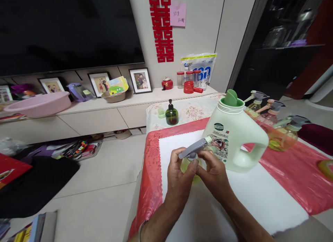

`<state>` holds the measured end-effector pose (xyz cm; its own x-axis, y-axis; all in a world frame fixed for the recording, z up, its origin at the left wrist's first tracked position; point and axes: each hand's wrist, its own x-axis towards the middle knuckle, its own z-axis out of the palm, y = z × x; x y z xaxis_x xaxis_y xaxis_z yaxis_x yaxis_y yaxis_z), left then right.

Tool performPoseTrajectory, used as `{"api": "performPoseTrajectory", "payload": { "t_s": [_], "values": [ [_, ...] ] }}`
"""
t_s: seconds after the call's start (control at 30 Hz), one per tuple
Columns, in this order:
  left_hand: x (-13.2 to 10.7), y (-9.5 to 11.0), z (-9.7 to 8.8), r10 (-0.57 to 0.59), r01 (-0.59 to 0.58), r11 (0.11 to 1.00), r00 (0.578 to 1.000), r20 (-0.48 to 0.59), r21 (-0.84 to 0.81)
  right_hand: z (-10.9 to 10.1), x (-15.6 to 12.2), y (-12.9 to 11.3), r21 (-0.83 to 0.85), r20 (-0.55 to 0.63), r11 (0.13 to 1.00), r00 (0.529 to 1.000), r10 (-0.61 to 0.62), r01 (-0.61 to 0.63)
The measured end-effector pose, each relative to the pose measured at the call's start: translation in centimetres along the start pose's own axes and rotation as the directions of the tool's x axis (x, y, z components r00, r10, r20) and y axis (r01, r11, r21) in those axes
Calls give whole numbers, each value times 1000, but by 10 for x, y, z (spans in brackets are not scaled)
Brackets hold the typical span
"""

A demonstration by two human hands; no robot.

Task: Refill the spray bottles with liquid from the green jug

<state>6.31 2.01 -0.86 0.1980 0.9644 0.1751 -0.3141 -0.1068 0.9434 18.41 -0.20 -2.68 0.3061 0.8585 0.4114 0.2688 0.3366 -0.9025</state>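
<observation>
Above the white cloth, both my hands are closed around a small clear spray bottle with a yellowish tint and a grey trigger head (194, 148). My left hand (179, 178) grips it from the left, its thumb at the bottle's neck. From the other side my right hand (213, 169) holds the same bottle, with its fingertips near the left thumb. The hands cover much of the bottle's body. Just behind and right of them stands a large pale green detergent jug (234, 139), with a darker green cup or spout (231, 98) in its mouth.
A dark green pump bottle (172, 114) and a small light green cap (161, 112) stand farther back. Several spray bottles, one yellow (282, 139), line the right side. A white cloth (260, 200) lies over red plastic sheeting (152, 165). Behind is a low cabinet (93, 119).
</observation>
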Motion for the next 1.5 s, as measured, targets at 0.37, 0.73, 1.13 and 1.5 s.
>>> {"api": "performPoseTrajectory", "payload": {
  "t_s": [0.37, 0.73, 1.13, 1.5],
  "values": [
    [5, 2, -8, 49, -55, 993, 997, 61, 100, -6, 5, -9, 26, 218, 993, 970, 104, -112],
    [20, 18, -14, 24, -71, 970, 980, 200, 231, -10, 8, -19, -144, 302, 989, 952, 50, -6],
    [32, 4, -30, 21, -73, 978, 967, 254, 198, -10, 12, -19, -189, 300, 981, 948, 103, -47],
    [35, 8, -34, 25, -71, 992, 925, 379, 107, -13, 12, -21, -224, 309, 965, 928, 206, -139]
  ]
}}
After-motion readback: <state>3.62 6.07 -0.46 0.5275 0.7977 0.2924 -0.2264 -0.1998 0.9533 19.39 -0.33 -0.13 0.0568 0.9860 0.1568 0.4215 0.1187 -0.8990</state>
